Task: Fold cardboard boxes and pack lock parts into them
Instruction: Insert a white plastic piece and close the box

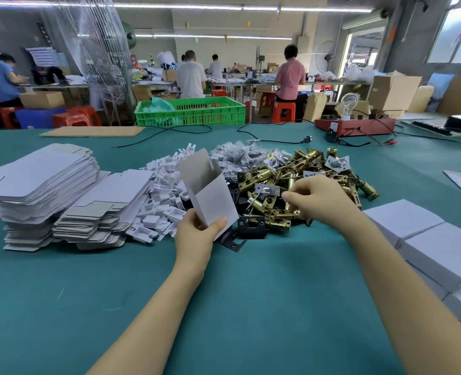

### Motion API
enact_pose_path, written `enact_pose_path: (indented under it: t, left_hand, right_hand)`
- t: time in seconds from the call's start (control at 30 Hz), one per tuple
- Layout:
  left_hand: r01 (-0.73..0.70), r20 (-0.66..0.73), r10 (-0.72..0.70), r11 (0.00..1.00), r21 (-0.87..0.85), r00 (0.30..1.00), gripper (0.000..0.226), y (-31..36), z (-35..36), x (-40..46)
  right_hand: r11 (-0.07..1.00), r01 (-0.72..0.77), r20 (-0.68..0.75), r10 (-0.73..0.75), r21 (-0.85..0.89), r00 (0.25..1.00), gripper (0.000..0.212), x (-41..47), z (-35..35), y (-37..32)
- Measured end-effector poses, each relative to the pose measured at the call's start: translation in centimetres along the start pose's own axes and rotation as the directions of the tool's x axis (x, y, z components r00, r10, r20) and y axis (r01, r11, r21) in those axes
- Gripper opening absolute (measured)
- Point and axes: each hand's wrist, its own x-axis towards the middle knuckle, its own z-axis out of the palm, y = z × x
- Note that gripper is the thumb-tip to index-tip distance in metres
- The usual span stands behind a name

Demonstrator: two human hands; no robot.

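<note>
While the green table [61, 280] carried stacks of flat box blanks [40, 185] at left and closed white boxes [440, 253] at right, the brass latch pile [305, 180] lay centre. Left hand [196, 231] gripped an open-topped folded box [210, 196], tilted, beside the pile. Right hand [318, 201] rested on the pile, fingers curled; whether they pinched a part could not be told.

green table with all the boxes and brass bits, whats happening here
A person is packing lock parts. The left hand holds an opened white box upright, flap up, while the right hand reaches into the pile of brass latches. Flat box blanks sit stacked at left, closed boxes at right.
</note>
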Motion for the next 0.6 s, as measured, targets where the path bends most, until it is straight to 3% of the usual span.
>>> enact_pose_path:
  t: [0.13, 0.3, 0.47, 0.6]
  left_hand:
    - [0.0, -0.016, 0.0, 0.999, 0.036, 1.0, 0.029, 0.1, 0.0, 0.2]
    - [0.034, -0.027, -0.032, 0.998, 0.06, 0.999, 0.029, 0.1, -0.2, 0.4]
    - [0.043, -0.029, -0.041, 0.996, 0.075, 0.999, 0.028, 0.2, -0.2, 0.4]
    - [0.053, -0.03, -0.051, 0.996, 0.078, 0.998, 0.027, 0.1, -0.2, 0.4]
  right_hand:
    - [0.988, -0.015, -0.179, 0.043, 0.155, 0.983, 0.019, 1.4, 1.9, 0.0]
    - [0.999, 0.043, -0.297, -0.04, 0.003, 0.954, 0.016, 5.5, 4.2, -0.9]
    - [0.955, 0.17, -0.185, -0.218, -0.244, 0.958, 0.025, 9.5, 6.0, -2.1]
    - [0.89, 0.212, -0.067, -0.26, -0.404, 0.963, 0.029, 11.5, 7.7, -2.7]
